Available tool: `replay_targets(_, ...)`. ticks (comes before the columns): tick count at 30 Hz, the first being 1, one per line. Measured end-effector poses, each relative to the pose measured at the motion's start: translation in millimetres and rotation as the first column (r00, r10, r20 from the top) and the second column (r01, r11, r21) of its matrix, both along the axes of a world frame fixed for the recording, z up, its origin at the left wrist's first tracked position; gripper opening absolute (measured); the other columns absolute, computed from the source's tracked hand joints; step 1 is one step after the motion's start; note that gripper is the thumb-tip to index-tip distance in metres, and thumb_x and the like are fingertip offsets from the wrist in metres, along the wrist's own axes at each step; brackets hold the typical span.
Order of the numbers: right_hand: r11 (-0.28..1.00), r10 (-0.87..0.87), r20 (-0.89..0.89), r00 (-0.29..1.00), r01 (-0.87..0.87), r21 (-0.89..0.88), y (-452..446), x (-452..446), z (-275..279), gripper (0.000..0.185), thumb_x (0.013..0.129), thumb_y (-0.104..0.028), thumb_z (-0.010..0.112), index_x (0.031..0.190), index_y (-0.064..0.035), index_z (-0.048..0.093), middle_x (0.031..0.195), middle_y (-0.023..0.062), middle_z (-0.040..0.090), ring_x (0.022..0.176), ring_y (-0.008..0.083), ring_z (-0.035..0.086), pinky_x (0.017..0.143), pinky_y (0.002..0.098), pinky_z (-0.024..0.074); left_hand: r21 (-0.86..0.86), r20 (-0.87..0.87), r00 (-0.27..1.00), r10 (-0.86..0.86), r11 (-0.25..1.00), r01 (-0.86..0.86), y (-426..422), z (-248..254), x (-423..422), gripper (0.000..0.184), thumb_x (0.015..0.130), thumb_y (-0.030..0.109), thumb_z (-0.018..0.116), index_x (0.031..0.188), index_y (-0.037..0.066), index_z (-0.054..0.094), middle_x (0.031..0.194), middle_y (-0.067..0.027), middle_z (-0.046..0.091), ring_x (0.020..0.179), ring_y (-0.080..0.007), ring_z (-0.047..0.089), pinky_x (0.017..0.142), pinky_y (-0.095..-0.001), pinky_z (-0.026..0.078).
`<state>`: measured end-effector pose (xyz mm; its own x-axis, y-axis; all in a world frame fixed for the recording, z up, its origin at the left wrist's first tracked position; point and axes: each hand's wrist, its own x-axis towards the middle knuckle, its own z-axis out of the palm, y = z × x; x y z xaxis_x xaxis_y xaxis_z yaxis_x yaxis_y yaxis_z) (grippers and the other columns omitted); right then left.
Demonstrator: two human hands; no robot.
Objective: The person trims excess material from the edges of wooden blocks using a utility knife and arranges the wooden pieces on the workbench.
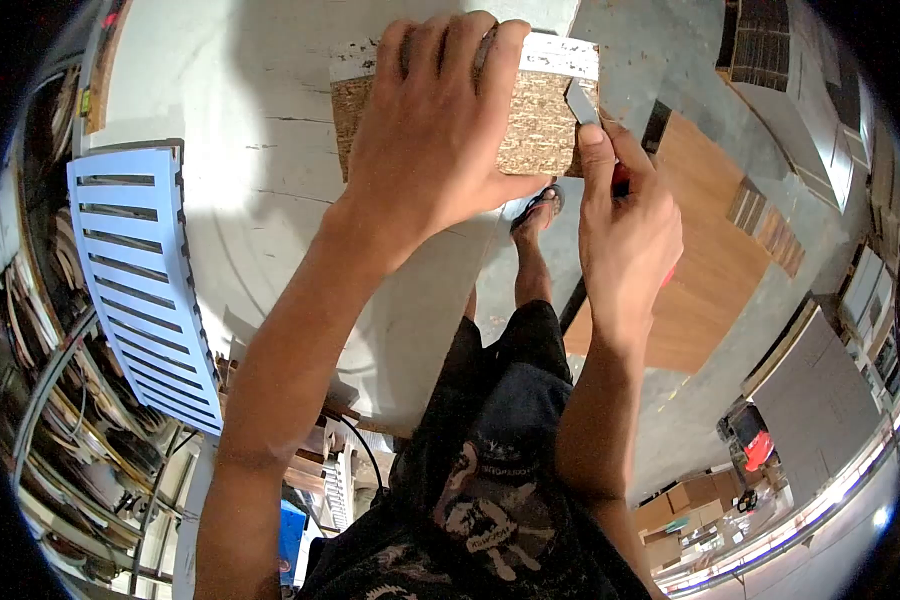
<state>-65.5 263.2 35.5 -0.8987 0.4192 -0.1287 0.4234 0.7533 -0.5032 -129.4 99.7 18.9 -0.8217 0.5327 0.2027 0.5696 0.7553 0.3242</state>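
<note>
A board with a rough brown fibrous face (538,130) and a whitish strip along its far edge lies at the top centre, over the edge of the pale work surface (300,140). My left hand (425,140) rests across the board, its fingers bent over the far edge and its thumb along the near edge. In my right hand (625,210) is a small tool with a flat grey blade (580,102) and a partly hidden red and black handle. The blade lies against the board's right end, with my thumb pressed near its base.
A light blue slatted panel (140,280) stands at the left edge of the work surface. On the floor at the right lie a brown wooden sheet (700,260) and a small striped piece (765,225). Stacked sheets (760,45) are at the upper right, cardboard boxes (692,495) at the lower right.
</note>
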Motion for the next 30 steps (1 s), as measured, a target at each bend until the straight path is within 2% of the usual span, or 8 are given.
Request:
replay_targets(2, 1.0, 0.006, -0.004, 1.0, -0.006, 0.006, 0.6, -1.5, -0.4, 0.034, 0.104, -0.04, 0.064, 0.119, -0.0143, 0.08, 0.09, 0.0205, 0.074, 0.081, 0.0387, 0.073, 0.071, 0.0477, 0.0553, 0.093, -0.061, 0.998, 0.014, 0.996, -0.008, -3.8, -12.5, 3.1, 0.108, 0.057, 0.051, 0.099, 0.138, 0.0, 0.048, 0.124, -0.0154, 0.055, 0.12, -0.0339, 0.053, 0.109, -0.0538, 0.037)
replay_targets(5, 0.999, 0.031, -0.038, 0.999, -0.03, 0.025, 2.1, -8.4, -1.5, 0.034, 0.105, -0.041, 0.064, 0.118, -0.0146, 0.08, 0.088, 0.0201, 0.074, 0.079, 0.0396, 0.073, 0.07, 0.0484, 0.0552, 0.117, -0.058, 0.998, 0.02, 0.993, -0.014, -3.4, -11.9, 3.6, 0.109, 0.056, 0.049, 0.1, 0.138, -0.001, 0.048, 0.123, -0.0154, 0.055, 0.121, -0.0338, 0.053, 0.109, -0.0543, 0.037)
replay_targets(20, 0.995, 0.035, -0.06, 0.998, -0.029, 0.097, 4.5, -40.3, -6.6, 0.039, 0.104, -0.046, 0.062, 0.116, -0.0149, 0.081, 0.09, 0.021, 0.076, 0.087, 0.0409, 0.075, 0.076, 0.048, 0.0577, 0.13, -0.045, 0.998, 0.04, 0.991, -0.034, -3.1, -10.1, 3.1, 0.108, 0.055, 0.05, 0.1, 0.137, 0.0, 0.051, 0.123, -0.0144, 0.054, 0.12, -0.0328, 0.053, 0.11, -0.0538, 0.037)
replay_targets(23, 0.997, 0.015, -0.008, 1.0, -0.014, 0.078, 13.2, -59.4, -8.3, 0.042, 0.104, -0.05, 0.06, 0.117, -0.0159, 0.081, 0.09, 0.0204, 0.077, 0.089, 0.0399, 0.076, 0.077, 0.0473, 0.0578, 0.057, 0.044, 0.998, 0.041, 0.997, -0.044, -2.4, -8.6, 2.5, 0.11, 0.058, 0.047, 0.098, 0.147, 0.005, 0.047, 0.135, -0.0144, 0.053, 0.126, -0.0357, 0.052, 0.112, -0.0532, 0.037)
replay_targets(25, 0.998, -0.009, 0.021, 1.0, 0.008, 0.063, 24.2, -71.3, -11.3, 0.044, 0.104, -0.053, 0.059, 0.117, -0.0168, 0.081, 0.09, 0.0199, 0.077, 0.09, 0.0394, 0.076, 0.078, 0.0466, 0.0578, 0.064, 0.062, 0.997, 0.039, 0.997, -0.043, -2.3, -6.5, 2.3, 0.11, 0.057, 0.045, 0.098, 0.146, 0.005, 0.048, 0.135, -0.0145, 0.052, 0.127, -0.0356, 0.052, 0.112, -0.054, 0.036)
replay_targets(26, 0.999, -0.028, -0.011, 1.0, 0.028, 0.036, 31.3, -72.8, -11.4, 0.049, 0.103, -0.058, 0.058, 0.119, -0.0172, 0.08, 0.088, 0.0182, 0.077, 0.086, 0.0374, 0.076, 0.078, 0.0454, 0.0576, 0.068, 0.07, 0.997, 0.04, 0.997, -0.044, -2.3, -5.6, 1.9, 0.11, 0.057, 0.044, 0.098, 0.146, 0.004, 0.048, 0.135, -0.0145, 0.052, 0.127, -0.0356, 0.051, 0.113, -0.0543, 0.036)
replay_targets(29, 0.999, -0.054, 0.019, 0.998, 0.054, -0.004, 37.0, -60.4, 2.4, 0.049, 0.102, -0.057, 0.061, 0.122, -0.0159, 0.079, 0.082, 0.016, 0.075, 0.08, 0.0338, 0.075, 0.076, 0.0444, 0.0569, 0.086, 0.047, 0.998, 0.048, 0.995, -0.052, -2.3, -9.8, 2.5, 0.109, 0.057, 0.043, 0.098, 0.146, 0.004, 0.048, 0.137, -0.0151, 0.051, 0.13, -0.0355, 0.05, 0.114, -0.0546, 0.035)
replay_targets(30, 0.999, -0.024, -0.008, 1.0, 0.024, -0.035, 34.9, -47.7, 1.1, 0.044, 0.104, -0.051, 0.063, 0.123, -0.0149, 0.079, 0.082, 0.0153, 0.074, 0.075, 0.031, 0.073, 0.073, 0.0428, 0.0562, 0.086, 0.053, 0.997, 0.051, 0.995, -0.056, -2.6, -9.3, 1.9, 0.109, 0.057, 0.043, 0.098, 0.146, 0.004, 0.048, 0.137, -0.0152, 0.051, 0.131, -0.0355, 0.05, 0.114, -0.0546, 0.035)
